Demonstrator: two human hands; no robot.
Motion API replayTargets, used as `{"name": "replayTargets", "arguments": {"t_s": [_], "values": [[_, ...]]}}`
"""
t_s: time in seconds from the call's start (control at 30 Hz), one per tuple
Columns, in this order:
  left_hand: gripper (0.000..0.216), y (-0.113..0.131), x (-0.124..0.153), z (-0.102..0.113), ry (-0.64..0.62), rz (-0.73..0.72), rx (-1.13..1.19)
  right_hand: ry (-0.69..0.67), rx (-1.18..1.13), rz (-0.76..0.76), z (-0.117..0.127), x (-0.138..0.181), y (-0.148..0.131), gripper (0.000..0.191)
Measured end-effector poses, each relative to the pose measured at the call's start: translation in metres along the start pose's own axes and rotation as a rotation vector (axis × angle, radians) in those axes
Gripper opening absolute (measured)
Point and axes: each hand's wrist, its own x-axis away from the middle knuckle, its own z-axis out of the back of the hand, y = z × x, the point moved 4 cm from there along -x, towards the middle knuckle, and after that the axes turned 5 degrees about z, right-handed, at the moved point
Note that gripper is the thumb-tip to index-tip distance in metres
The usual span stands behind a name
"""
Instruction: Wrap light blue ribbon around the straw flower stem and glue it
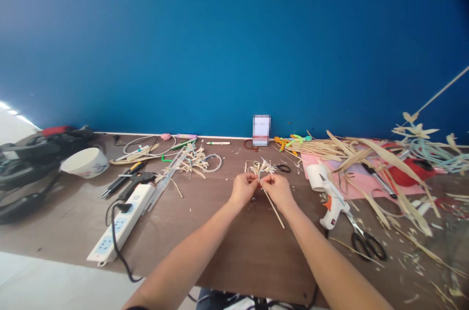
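Observation:
Both hands meet over the middle of the brown table, fingertips pinched close together. My left hand (245, 187) and my right hand (275, 190) grip a small bundle of pale dried-leaf strips (262, 167), whose curled pieces stick up beyond the fingers. A thin straight straw-like stem (274, 210) runs from between the hands down toward me. The exact spot where the fingers press is hidden by the fingertips. Just past my right hand lies a small dark ring-shaped object (283, 168).
At right are a white glue gun (334, 207), black-handled scissors (368, 245), a white roll (315, 176) and dried leaves (351, 154) over pink sheets. At left are a power strip (122, 224), a dark glue gun (137, 184), a white bowl (85, 162) and a leaf-trimmed hoop (213, 163).

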Motion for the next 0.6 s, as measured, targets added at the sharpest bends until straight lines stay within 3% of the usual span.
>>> {"name": "replayTargets", "arguments": {"t_s": [0.33,0.6], "values": [[0.006,-0.0017,-0.0042,0.0008,0.104,0.021,-0.111,0.02,0.156,0.081,-0.0041,-0.0058,0.0079,0.016],[0.003,-0.0012,-0.0038,-0.0027,0.029,0.204,0.107,0.042,0.249,0.108,-0.0047,-0.0028,0.0065,0.015]]}}
